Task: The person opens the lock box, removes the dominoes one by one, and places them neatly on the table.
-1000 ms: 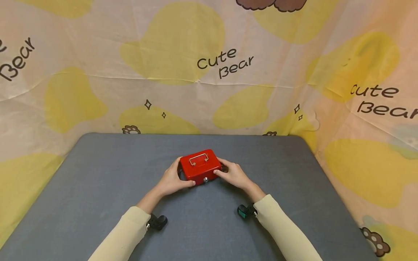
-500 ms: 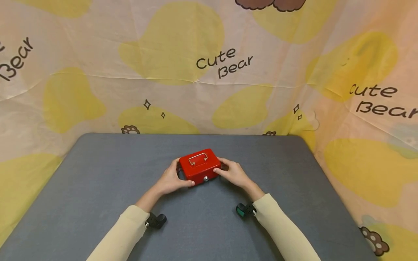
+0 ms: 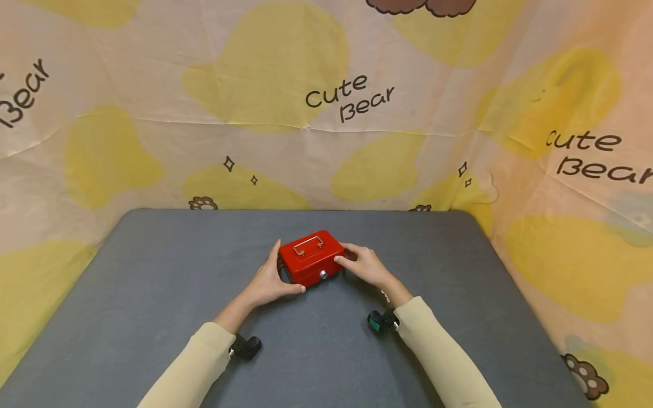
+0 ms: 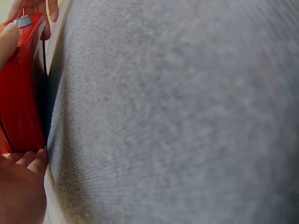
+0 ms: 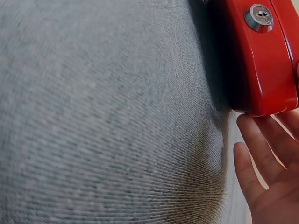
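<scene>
A red metal cash box (image 3: 312, 265) with a wire carry handle on its closed lid is held between both hands over the table. Its round silver key lock (image 5: 259, 18) is on the front face. My left hand (image 3: 266, 281) grips the left end, thumb by the lower front corner and fingers along the side. In the left wrist view, that hand's fingertips touch the box's end, and a dark gap shows under the box. My right hand (image 3: 368, 266) holds the right end, thumb at the front edge. Its other fingers reach the end and underside in the right wrist view.
A grey cloth-covered table (image 3: 168, 272) spreads around the box. Behind and beside it hangs a yellow and cream printed curtain (image 3: 285, 68). A black wrist camera (image 3: 246, 347) sits on the left wrist, another black device (image 3: 382, 321) on the right.
The box has shifted slightly up and back in the head view, its right end most. My right hand has moved with it; the left fingers stand a little straighter along the side.
</scene>
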Demonstrator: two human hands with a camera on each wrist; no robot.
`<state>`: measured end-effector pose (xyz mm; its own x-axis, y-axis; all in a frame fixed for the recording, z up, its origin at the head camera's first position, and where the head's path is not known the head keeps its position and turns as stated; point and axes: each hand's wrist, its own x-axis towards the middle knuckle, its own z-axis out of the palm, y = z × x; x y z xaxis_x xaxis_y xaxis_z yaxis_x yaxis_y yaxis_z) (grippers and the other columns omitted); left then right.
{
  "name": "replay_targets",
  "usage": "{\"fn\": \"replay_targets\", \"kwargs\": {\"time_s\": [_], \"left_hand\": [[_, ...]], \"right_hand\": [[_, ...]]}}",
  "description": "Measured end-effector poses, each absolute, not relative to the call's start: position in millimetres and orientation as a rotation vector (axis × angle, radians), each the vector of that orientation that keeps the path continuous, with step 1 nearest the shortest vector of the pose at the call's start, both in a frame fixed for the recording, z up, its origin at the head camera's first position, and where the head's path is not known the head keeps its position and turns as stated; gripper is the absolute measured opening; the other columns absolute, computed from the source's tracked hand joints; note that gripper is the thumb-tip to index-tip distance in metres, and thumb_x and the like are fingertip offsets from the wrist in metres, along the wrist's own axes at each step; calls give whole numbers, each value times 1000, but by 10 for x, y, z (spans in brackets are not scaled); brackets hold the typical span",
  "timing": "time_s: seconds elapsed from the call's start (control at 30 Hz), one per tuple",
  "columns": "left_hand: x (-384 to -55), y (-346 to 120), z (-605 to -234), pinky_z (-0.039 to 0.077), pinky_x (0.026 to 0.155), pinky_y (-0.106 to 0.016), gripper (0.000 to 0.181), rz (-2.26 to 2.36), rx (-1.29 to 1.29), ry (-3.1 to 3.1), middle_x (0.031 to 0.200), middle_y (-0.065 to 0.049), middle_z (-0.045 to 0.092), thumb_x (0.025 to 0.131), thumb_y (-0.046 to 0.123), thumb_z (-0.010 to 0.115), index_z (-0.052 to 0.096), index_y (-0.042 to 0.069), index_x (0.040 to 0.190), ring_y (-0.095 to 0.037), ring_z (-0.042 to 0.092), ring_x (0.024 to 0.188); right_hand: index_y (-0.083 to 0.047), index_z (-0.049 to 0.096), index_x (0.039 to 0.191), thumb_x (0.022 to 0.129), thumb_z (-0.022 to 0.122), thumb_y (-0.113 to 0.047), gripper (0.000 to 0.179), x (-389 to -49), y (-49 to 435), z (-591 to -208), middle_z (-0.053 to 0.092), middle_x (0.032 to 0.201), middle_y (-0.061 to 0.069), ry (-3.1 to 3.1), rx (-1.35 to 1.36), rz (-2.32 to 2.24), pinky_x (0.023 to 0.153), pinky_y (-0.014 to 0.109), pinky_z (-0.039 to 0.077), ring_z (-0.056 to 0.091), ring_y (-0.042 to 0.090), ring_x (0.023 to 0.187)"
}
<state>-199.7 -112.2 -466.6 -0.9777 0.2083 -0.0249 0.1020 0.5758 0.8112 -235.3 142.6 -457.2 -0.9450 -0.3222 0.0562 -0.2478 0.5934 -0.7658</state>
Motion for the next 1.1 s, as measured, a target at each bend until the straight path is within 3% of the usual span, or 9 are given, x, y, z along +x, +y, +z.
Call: {"fn": "replay_targets", "kwargs": {"time_s": [0.27, 0.57, 0.83, 1.1], "left_hand": [[-1994, -1105, -4652, 35, 91, -41, 108, 1430, 293, 2702, 123, -4, 44, 50, 44, 81, 18, 12, 132, -19, 45, 110], [-1941, -1103, -4617, 29, 95, -49, 118, 1418, 207, 2689, 133, -12, 34, 52, 48, 78, 7, 12, 138, -26, 35, 120], [-1911, -1140, -4628, 26, 96, -53, 120, 1416, 161, 2698, 139, -12, 25, 53, 50, 77, 2, 13, 139, -29, 28, 124], [-1910, -1131, -4624, 28, 95, -51, 121, 1410, 106, 2723, 137, -14, 26, 54, 52, 75, 1, 7, 138, -29, 29, 123]], "right_hand": [[-17, 54, 117, 78, 59, -42, 47, -2380, 1418, -4567, 60, 107, -3, 2694, -453, -1324, 78, 28, 46, 57, 7, 92], [-17, 54, 117, 77, 59, -45, 50, -2425, 1380, -4558, 61, 106, -4, 2635, -451, -1348, 78, 27, 46, 57, 7, 93], [-18, 56, 116, 76, 57, -51, 52, -2460, 1315, -4546, 60, 106, -5, 2623, -470, -1327, 78, 28, 46, 57, 8, 93], [-16, 55, 116, 78, 56, -48, 50, -2471, 1266, -4501, 61, 105, -3, 2665, -484, -1280, 77, 30, 47, 58, 11, 92]]}}
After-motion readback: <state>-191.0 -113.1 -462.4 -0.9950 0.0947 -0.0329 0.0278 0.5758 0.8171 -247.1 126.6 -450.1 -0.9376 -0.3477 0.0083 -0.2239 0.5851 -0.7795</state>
